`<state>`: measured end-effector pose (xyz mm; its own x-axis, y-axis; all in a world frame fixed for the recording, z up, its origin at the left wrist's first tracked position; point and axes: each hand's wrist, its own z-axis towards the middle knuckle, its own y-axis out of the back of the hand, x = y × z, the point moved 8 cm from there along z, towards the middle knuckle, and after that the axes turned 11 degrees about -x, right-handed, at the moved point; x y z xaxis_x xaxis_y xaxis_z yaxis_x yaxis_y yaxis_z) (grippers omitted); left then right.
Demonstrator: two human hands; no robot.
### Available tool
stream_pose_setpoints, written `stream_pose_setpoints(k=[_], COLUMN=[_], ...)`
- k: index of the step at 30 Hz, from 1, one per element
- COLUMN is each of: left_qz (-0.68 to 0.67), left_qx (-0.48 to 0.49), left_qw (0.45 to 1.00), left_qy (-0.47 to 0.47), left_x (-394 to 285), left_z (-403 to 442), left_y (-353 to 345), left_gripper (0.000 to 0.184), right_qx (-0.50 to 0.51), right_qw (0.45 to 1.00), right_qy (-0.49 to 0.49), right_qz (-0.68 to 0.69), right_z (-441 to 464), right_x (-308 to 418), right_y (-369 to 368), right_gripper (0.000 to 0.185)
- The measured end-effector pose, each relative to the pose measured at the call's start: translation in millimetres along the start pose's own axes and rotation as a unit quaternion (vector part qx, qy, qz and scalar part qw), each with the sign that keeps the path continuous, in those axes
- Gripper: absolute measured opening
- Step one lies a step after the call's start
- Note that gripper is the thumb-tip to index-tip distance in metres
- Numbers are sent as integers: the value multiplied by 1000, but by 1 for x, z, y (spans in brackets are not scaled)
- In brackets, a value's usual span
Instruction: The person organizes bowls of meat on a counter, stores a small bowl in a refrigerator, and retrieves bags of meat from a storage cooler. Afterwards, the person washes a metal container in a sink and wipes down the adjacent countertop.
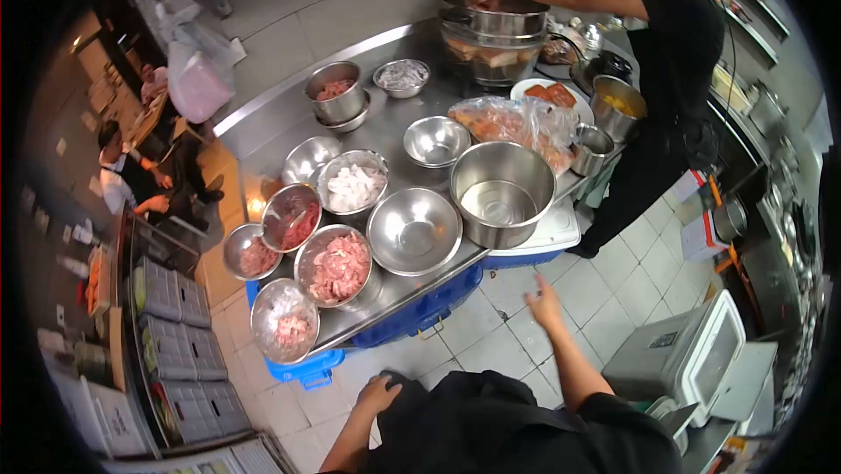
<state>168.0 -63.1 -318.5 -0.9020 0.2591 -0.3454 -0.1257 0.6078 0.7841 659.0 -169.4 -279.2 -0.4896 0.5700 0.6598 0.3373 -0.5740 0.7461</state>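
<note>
My right hand (545, 303) is held out over the tiled floor, fingers apart and nothing in it. It is nearest to the deep steel pot (504, 189) at the table's front edge, without touching it. Close to my body hangs my left hand (378, 393), its fingers loosely bent and partly hidden, with no object visible in it. In front of me, an empty steel bowl (413, 233) stands beside a bowl of pink meat pieces (338, 268). Other bowls hold white strips (355, 183), red meat (293, 218), minced meat (257, 257) and meat with white powder (286, 323).
A co-worker (674, 62) reaches into a large pot (495, 14) at the back right. Bagged meat (508, 123) lies on the steel table. Blue-and-white coolers (534, 237) stand beneath it. A grey cooler (670, 347) is at right, stacked crates (180, 334) at left.
</note>
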Motion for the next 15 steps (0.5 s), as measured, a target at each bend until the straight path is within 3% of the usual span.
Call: stream_pose_setpoints(k=[1,3,6,8,10,11,14,15], left_qz=[-7,-138,-267,-258,-283,-294,-262,-168], left_qx=[-2,145,169,111,25,-19,-216,-320], left_qw=[1000,978,941,940,930,928,913,895], left_qy=[10,-49,-122,-195,-233,-230,-228,-261], left_x=[-4,-40,-132,-180,-215,-218,-216,-211], left_z=[-16,-53,-87,-89,-82,-69,-22,-4], left_y=[12,24,133,212,287,316,408,442], left_gripper=[60,61,49,47,46,45,40,39], right_qx=[28,-52,-73,-43,-13,-2,35,35], right_qw=[998,995,982,983,969,968,971,968], right_qy=[-65,33,107,124,237,241,233,247], right_qz=[1,76,136,126,71,72,-48,-25], right_z=[11,45,82,94,94,95,103,106], right_x=[3,25,116,183,235,245,259,261], right_y=[46,121,204,230,227,217,179,173], right_gripper=[63,62,62,62,65,65,59,50])
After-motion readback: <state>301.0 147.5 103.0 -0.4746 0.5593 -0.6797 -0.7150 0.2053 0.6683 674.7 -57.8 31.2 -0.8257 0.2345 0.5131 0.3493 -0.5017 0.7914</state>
